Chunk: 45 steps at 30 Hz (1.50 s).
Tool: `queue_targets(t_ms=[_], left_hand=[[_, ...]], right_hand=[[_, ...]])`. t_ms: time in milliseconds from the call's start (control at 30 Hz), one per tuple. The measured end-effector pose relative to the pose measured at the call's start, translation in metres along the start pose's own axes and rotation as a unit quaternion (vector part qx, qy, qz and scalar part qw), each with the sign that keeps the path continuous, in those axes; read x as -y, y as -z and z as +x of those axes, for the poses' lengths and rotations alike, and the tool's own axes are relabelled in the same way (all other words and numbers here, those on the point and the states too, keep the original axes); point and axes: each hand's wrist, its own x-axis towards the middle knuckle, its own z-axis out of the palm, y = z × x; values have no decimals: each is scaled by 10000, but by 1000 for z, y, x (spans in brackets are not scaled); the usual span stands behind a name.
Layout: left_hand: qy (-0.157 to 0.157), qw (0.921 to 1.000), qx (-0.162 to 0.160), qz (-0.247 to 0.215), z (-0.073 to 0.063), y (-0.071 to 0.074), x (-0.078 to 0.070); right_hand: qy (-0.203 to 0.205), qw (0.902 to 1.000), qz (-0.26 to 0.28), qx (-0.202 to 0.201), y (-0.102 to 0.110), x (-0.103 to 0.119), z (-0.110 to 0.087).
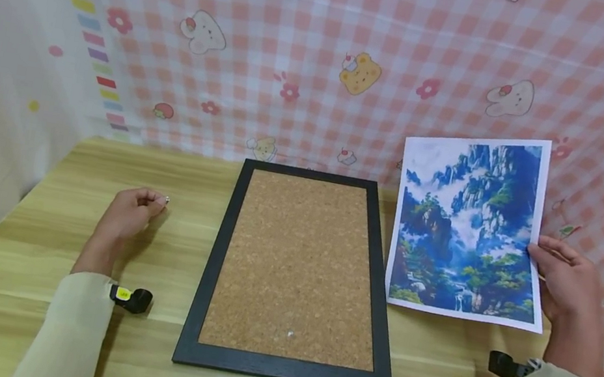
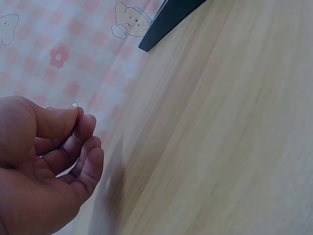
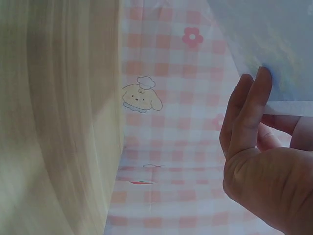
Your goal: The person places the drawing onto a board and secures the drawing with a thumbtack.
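A black-framed cork board lies on the table between the two hands. My left hand, to the left of the board, pinches a small clear push pin between thumb and forefinger; most of the pin is hidden by the fingertips. To the right of the board, my right hand holds a printed landscape picture by its right edge, thumb on the front and fingers behind. The sheet is raised and tilted, showing blue mountains, mist and green trees. From the right wrist view, the back of the paper is visible.
A small shiny speck lies on the cork near its front edge; its kind is too small to tell. Behind the wooden table hangs a pink checked cloth. Each wrist carries a black camera, the left one beside the sleeve.
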Motion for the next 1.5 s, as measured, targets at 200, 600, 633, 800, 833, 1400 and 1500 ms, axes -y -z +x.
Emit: queue_targets(t_ms=[200,600,633,800,833,1400,1500], left_hand=[[-18,10000,-4,34,0,1,0],[27,9998,169,76,-4,8,-2],[29,9998,180,74,-4,8,-2],[75,9997,208,49,-4,8,-4],[78,9997,206,41,-5,8,-4],[-103,9998,140,-94,-2,7,-8],[-148,9998,152,-69,-3,7,-9]], right_hand=[[99,9991,411,50,-1,3,-1],[50,9990,384,239,-15,4,0],[60,9987,436,267,-15,4,0],[118,9956,760,529,-18,4,1],[125,9951,797,579,-18,4,1],[214,9876,935,1243,-32,-5,-2],[171,9875,871,1305,-36,-8,-1]])
